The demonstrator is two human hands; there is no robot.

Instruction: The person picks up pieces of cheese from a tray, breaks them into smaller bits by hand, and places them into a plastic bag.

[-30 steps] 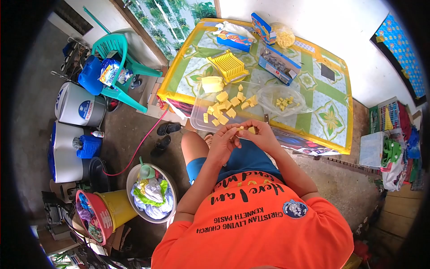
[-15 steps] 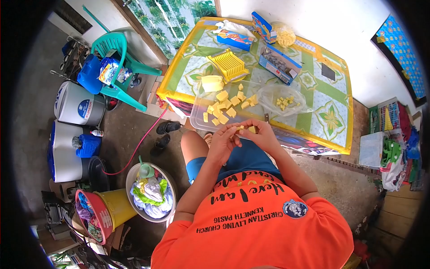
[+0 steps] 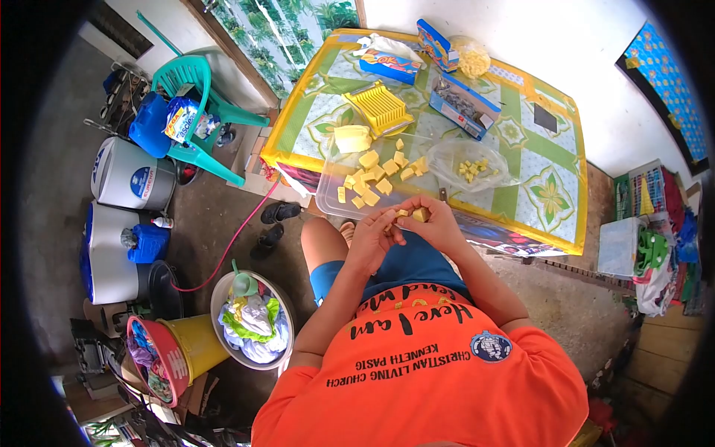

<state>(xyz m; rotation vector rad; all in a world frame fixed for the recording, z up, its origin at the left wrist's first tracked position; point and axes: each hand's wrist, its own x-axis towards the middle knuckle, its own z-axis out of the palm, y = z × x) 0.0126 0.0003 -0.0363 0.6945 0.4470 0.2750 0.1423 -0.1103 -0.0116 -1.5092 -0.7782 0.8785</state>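
My left hand and my right hand meet at the table's near edge, over my lap. Small yellow pieces show between the fingers of my right hand, and my left fingertips are pinched close against them. Just beyond my hands, a clear plastic tray holds several yellow blocks and a larger pale yellow block. To the tray's right lies a clear plastic bag with small yellow cubes. A yellow slotted rack stands behind the blocks.
On the patterned table are an open blue box, another blue box and a round container of yellow bits. A green chair stands left. Below it, a basin holds cloths.
My fingers have shifted slightly around the yellow pieces, and more of them shows at my right fingertips. The things on the table have not moved.
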